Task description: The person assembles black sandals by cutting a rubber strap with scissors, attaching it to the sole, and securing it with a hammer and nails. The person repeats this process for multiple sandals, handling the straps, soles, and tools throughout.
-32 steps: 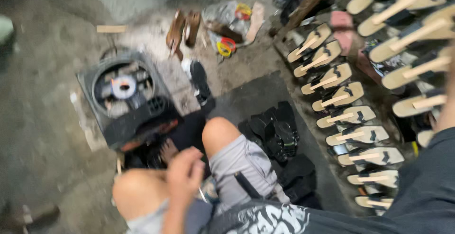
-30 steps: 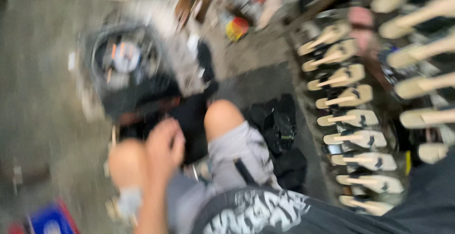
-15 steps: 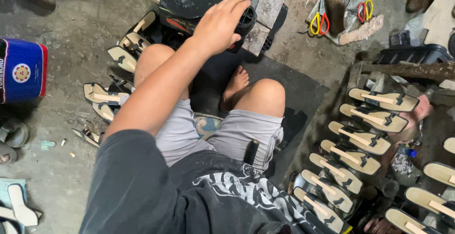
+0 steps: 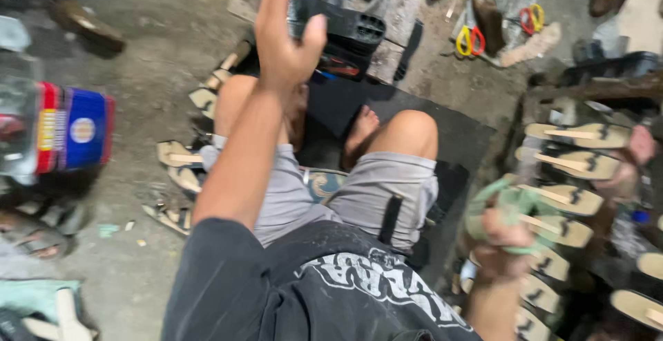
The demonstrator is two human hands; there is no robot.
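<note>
The floor (image 4: 159, 58) is rough grey concrete, stained and littered with scraps, and a dark mat (image 4: 456, 140) lies under the seated person's bare feet. The person sits low, knees apart, in grey shorts and a black printed shirt. Straight ahead, at the top edge of the view, a black plastic machine (image 4: 349, 20) with a round opening sits on a pale slab (image 4: 397, 16). The left hand (image 4: 286, 37) reaches up to it with the fingers curled round its near edge and the thumb pressed against the front, so the hand grips the housing. On the right stands a dark rack (image 4: 587, 92) holding rows of tan sandal soles (image 4: 577, 165) with straps, laid side by side. The right hand (image 4: 507, 241) is down beside this rack, closed in a fist round a pale green, blurred piece that may be a strap or a rag (image 4: 497, 206); which it is cannot be told. Beyond the machine, scissors with yellow handles (image 4: 466, 37) and a second pair with red handles (image 4: 532, 20) lie on a crumpled plastic bag. To the left, a red and blue tin (image 4: 72, 130) stands on the floor, its contents hidden, and more loose soles (image 4: 179, 158) lie near the left thigh.
</note>
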